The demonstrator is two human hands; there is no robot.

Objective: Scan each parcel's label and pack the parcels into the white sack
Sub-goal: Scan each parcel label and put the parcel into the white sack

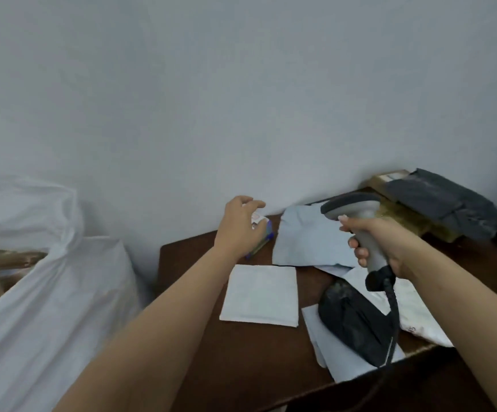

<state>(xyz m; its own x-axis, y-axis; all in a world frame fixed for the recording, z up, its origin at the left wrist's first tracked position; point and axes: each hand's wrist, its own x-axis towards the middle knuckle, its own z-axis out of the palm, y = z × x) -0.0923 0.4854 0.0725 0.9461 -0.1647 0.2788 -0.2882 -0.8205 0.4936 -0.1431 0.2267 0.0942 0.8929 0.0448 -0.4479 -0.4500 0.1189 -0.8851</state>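
My right hand (390, 248) grips the grey handheld scanner (357, 215), its head pointing left over a pale blue mailer (303, 236). My left hand (239, 226) reaches over a small blue and white parcel (263, 233) at the table's far left corner, fingers spread above it; whether it holds the parcel I cannot tell. A white padded envelope (260, 294) lies flat in the middle of the brown table (196, 292). The white sack (48, 292) stands open on the left, with brown boxes (6, 263) inside.
A black scanner stand (351, 319) sits on white mailers (419, 310) near the table's front right. At the back right lie a dark grey poly bag (440, 200) and brown boxes (390, 178). A plain wall rises behind the table.
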